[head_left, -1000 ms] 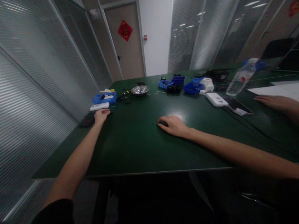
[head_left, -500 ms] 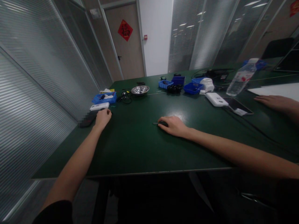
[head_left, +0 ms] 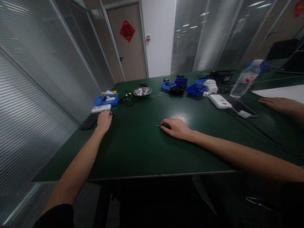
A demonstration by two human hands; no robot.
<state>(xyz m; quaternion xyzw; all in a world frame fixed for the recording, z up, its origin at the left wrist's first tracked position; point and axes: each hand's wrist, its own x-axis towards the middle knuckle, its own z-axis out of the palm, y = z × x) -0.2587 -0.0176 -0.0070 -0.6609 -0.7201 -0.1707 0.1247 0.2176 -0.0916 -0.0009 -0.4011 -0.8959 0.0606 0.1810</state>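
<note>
My left hand (head_left: 104, 121) rests at the left of the table with its fingers closed; a small dark thing (head_left: 112, 115) pokes out at the fingertips, too small to name. Right beside that hand lies a dark phone (head_left: 90, 121), partly blurred out, with a white power bank (head_left: 101, 108) just behind. My right hand (head_left: 177, 127) lies near the middle of the table, wrapped round a small screwdriver (head_left: 158, 125). Its thin metal shaft points left, and most of the dark handle is hidden by the fingers.
Beyond the left hand are a blue basket (head_left: 106, 99), a black cable (head_left: 127, 98) and a steel bowl (head_left: 142, 92). Blue trays (head_left: 196, 90) stand farther back. At right are a second white power bank (head_left: 219, 101), a water bottle (head_left: 247, 79) and another person's hand (head_left: 280, 104).
The fingers of my left hand have shifted slightly, and the small dark thing at their tips shows a little more. My right hand and the screwdriver stay in place.
</note>
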